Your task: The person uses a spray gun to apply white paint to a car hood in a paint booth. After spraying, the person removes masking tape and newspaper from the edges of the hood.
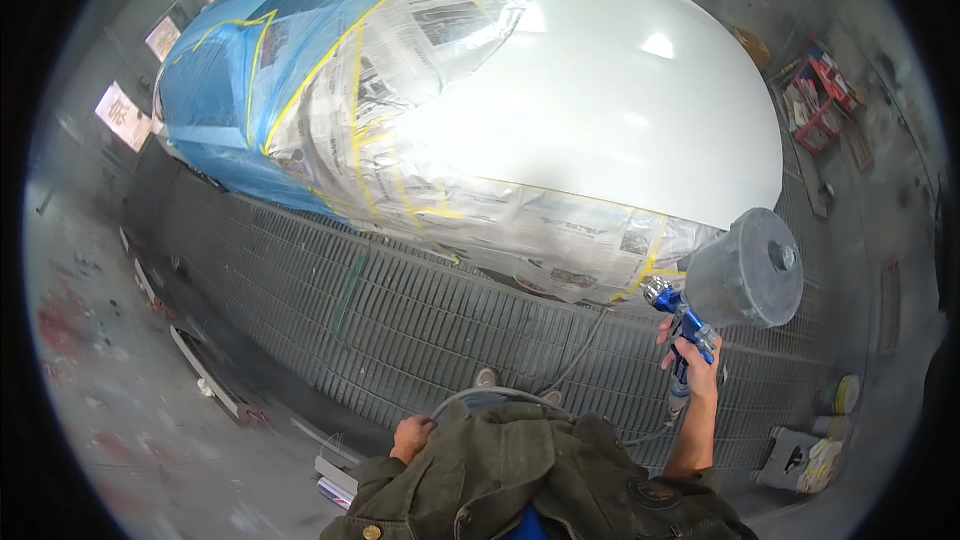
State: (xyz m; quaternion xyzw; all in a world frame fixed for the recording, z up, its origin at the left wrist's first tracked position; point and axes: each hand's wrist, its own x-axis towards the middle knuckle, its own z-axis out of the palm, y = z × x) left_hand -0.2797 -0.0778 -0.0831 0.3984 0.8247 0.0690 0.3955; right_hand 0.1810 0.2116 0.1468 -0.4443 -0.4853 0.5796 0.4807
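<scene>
My right hand (700, 375) grips a blue and silver spray gun (690, 325) with a large grey translucent cup (740, 265) on top, held at the right near the car's white panel (620, 90). Below the panel, newspaper masking (540, 230) and yellow tape cover the body, and blue film (210, 100) wraps the car's left part. A grey air hose (573, 365) runs from the gun past my legs. My left hand (413, 437) is closed low by my jacket, where the hose (460, 394) loops up; its fingers seem wrapped on that hose.
A slatted metal grate floor (330, 320) runs between me and the car, with my shoes on it. A red cart (815, 115) stands at the back right. Cans (840, 395) and a bag (795, 460) sit at the right. Long strips (200, 375) lie along the left edge.
</scene>
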